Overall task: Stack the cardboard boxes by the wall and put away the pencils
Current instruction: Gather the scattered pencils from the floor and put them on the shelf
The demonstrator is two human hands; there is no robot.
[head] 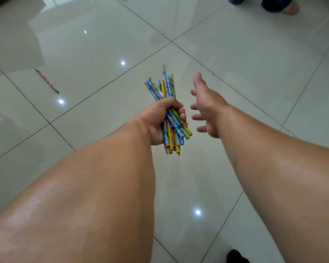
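Note:
My left hand [160, 118] is closed around a bundle of pencils [164, 88] in blue, yellow and green, held above the floor with ends sticking out above and below the fist. Just right of the bundle, my right hand [205, 105] is open, fingers spread, holding nothing and not touching the pencils. A single pink pencil [47, 81] lies on the floor tiles far to the left. No cardboard box is clearly in view.
The floor is glossy white tile [235, 54] with dark grout lines and light reflections. Another person's feet and dark trouser legs [273, 5] stand at the top right. A dark object [235, 256] shows at the bottom edge.

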